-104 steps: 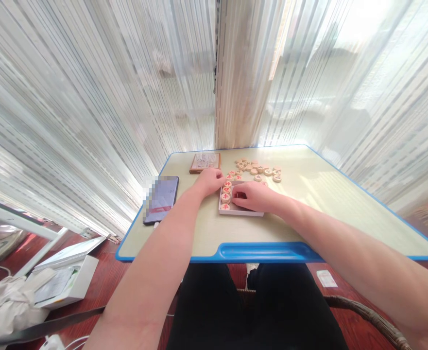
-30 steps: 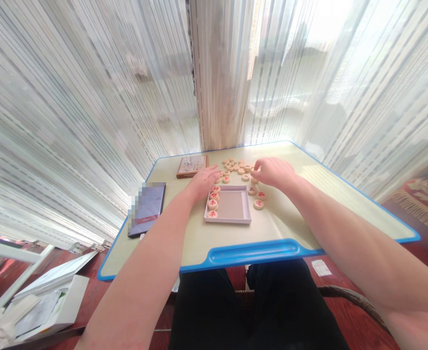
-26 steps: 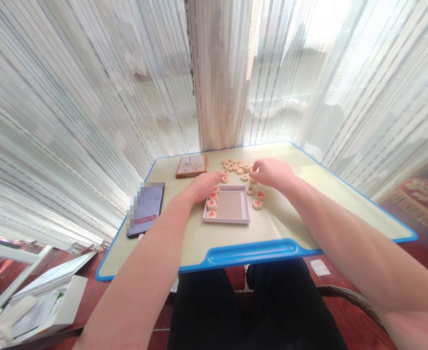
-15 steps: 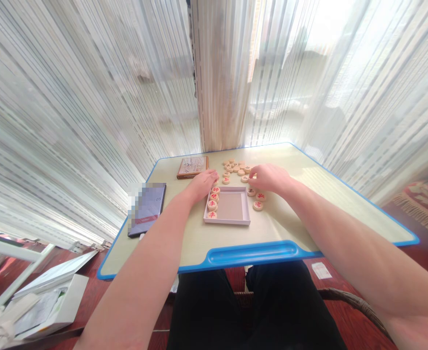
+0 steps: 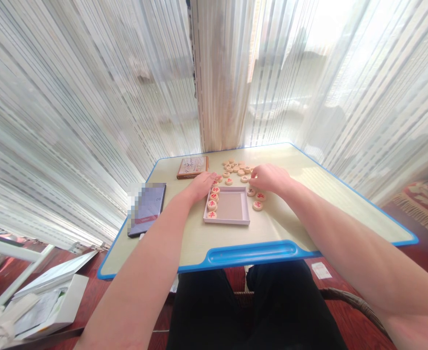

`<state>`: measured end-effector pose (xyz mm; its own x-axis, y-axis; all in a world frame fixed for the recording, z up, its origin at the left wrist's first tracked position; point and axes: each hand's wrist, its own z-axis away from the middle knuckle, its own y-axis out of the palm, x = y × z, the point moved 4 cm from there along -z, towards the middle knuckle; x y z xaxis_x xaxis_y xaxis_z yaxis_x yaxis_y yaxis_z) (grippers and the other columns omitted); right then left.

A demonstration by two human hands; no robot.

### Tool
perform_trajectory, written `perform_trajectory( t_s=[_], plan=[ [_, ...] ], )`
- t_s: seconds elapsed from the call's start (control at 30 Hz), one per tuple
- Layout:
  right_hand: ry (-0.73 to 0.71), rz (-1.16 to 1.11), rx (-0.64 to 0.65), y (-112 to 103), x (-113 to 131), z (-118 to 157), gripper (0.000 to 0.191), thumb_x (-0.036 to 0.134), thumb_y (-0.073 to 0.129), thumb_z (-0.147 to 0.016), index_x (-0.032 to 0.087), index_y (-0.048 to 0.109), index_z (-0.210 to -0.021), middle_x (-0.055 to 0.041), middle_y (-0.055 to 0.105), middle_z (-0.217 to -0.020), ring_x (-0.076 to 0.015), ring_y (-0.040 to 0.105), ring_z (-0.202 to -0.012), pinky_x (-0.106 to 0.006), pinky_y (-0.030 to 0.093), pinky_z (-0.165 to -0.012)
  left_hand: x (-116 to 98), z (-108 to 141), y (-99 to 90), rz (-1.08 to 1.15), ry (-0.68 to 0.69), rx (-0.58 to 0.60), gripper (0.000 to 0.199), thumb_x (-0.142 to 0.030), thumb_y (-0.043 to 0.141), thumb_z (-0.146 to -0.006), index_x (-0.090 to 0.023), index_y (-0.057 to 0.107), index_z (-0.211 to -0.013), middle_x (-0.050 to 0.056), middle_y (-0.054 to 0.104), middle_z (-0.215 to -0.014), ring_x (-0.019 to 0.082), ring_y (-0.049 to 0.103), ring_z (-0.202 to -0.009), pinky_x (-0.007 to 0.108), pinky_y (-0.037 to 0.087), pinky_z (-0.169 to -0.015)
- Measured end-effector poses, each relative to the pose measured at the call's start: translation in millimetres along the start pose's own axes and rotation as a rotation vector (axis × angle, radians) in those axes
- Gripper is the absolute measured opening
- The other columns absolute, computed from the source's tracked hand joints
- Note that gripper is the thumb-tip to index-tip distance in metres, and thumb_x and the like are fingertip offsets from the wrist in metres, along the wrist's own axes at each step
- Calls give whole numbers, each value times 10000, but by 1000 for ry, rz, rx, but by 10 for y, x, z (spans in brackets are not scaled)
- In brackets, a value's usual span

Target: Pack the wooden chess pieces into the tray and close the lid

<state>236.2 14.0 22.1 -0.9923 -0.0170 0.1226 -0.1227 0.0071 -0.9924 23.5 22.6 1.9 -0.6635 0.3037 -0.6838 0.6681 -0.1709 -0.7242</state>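
My left hand (image 5: pixel 203 184) is at the far left corner of a shallow open box (image 5: pixel 246 214), its fingers closed about a Chinese chess piece (image 5: pixel 219 178). Along the box's left wall runs a column of round wooden pieces with red characters, among them a chess piece (image 5: pixel 212 204). To the right of the box, my right hand (image 5: pixel 271 177) is curled with fingertips low over the table; what they hold is hidden. Just left of those fingertips lies a dark-marked piece (image 5: pixel 245 179). Near its wrist are red-marked pieces (image 5: pixel 260 197).
A heap of pieces (image 5: pixel 235 167) lies beyond the box. At the back left is a flat brown-edged box (image 5: pixel 193 166). A tablet (image 5: pixel 148 209) with a partly blurred screen lies on the left. The table (image 5: pixel 282 233) has a blue rim and a front trough (image 5: pixel 252 253).
One red-marked piece beyond the box has shifted slightly right. A piece now shows by my left fingertips, which have moved a little. My right hand has barely moved.
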Motion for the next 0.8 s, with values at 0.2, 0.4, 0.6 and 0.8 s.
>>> perform_trajectory(
  t_s=[0.2,0.4,0.6,0.8],
  plan=[
    [1,-2,12,-7,6,4,264,328,549,-722,230,705,-911,-82,693,-890,-236,620,-758,-289,377,-534,-6,10,-5,20,-33,-30,511,-411,239,-931,-140,625,-1128,99,577,-1285,215,470,-1236,317,326,-1062],
    [4,3,28,-16,15,18,277,302,543,-715,236,702,-932,-74,693,-896,-234,617,-762,-291,382,-541,11,27,-4,81,-40,-39,496,-427,266,-923,-162,663,-1061,91,612,-1240,221,514,-1196,336,346,-1054],
    [8,16,25,-13,18,17,293,298,536,-705,243,696,-944,-64,694,-910,-234,615,-774,-286,377,-531,34,12,3,84,-30,-30,528,-469,256,-922,-167,663,-1074,95,613,-1245,220,501,-1218,340,334,-1069],
    [22,30,35,-30,6,25,269,318,543,-710,220,694,-909,-86,685,-869,-235,616,-760,-285,364,-522,33,11,5,102,3,-17,550,-509,268,-910,-170,662,-1089,82,583,-1295,223,474,-1251,348,310,-1090]
  ],
)
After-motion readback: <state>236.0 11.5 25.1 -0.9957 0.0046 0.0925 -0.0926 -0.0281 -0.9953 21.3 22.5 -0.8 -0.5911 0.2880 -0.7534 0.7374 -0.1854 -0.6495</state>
